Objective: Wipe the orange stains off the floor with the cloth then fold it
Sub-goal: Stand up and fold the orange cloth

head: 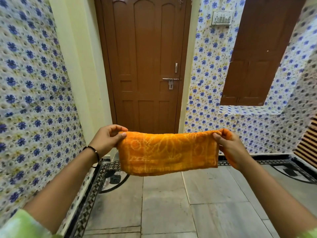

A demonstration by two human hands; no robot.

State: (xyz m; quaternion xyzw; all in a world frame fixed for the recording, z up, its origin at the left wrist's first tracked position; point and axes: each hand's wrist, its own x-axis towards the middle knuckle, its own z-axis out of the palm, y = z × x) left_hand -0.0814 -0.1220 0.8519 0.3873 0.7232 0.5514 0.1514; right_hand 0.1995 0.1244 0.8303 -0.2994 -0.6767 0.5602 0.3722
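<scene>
Orange cloth [169, 152] held up, folded over, above the floor [164, 203].
Left hand [109, 137] and right hand [228, 145] each pinch a top corner, fingers closed on it.

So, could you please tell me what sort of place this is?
Probably a home hallway or entry: a closed brown door with a latch, flower-patterned wall tiles, a switch panel and a stone tile floor.

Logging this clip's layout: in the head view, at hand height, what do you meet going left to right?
Floral wall → bracelet → left hand → orange cloth, stretched between both grips → right hand → slatted wooden panel.
</scene>
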